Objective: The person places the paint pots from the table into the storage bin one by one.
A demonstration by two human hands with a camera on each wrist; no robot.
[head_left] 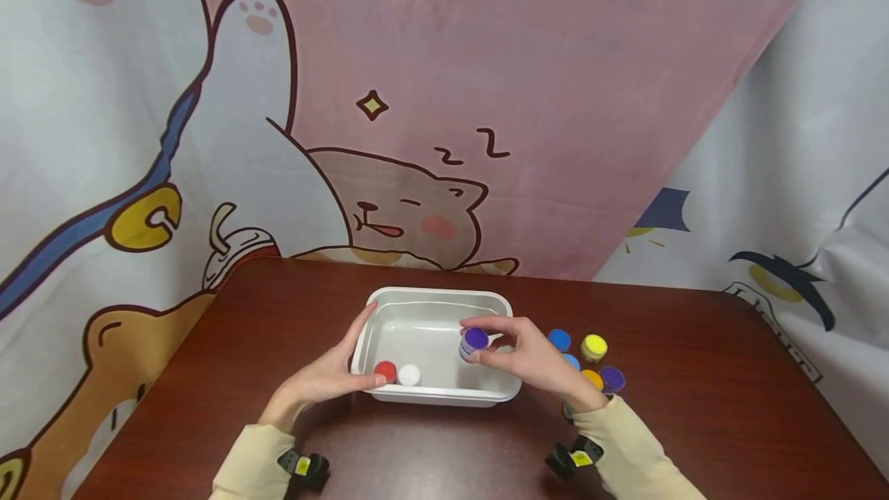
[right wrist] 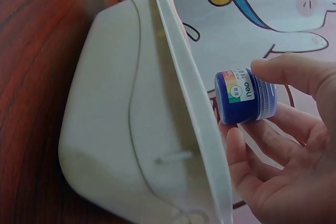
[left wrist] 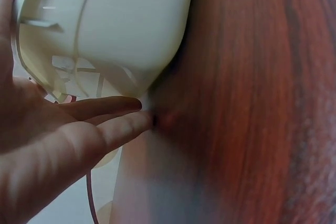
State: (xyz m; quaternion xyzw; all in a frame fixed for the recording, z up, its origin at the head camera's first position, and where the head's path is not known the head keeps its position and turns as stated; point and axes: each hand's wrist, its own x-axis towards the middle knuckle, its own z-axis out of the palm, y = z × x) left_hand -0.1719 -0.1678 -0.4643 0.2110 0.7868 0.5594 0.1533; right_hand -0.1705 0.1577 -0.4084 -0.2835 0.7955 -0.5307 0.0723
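A white plastic tray [head_left: 444, 400] stands on the table, a red-topped jar [head_left: 385, 371] and a white-topped jar [head_left: 409, 374] inside near its front left corner. My left hand [head_left: 326, 373] grips the tray's left end, thumb over the front rim and index finger reaching toward the back corner. In the left wrist view, other fingers [left wrist: 123, 127] lie against the tray's outside. Over the tray's right part, my right hand [head_left: 517, 349] pinches a small blue-purple paint jar [right wrist: 239, 95] between thumb and fingers. Its label reads "deli", and its lid faces up in the head view.
Right of the tray, partly behind my right wrist, sit several more jars: a blue one [head_left: 559, 340], a yellow one [head_left: 593, 347], an orange one [head_left: 593, 378] and a purple one [head_left: 612, 379]. A printed cartoon curtain [head_left: 556, 99] hangs behind the brown table [head_left: 694, 376].
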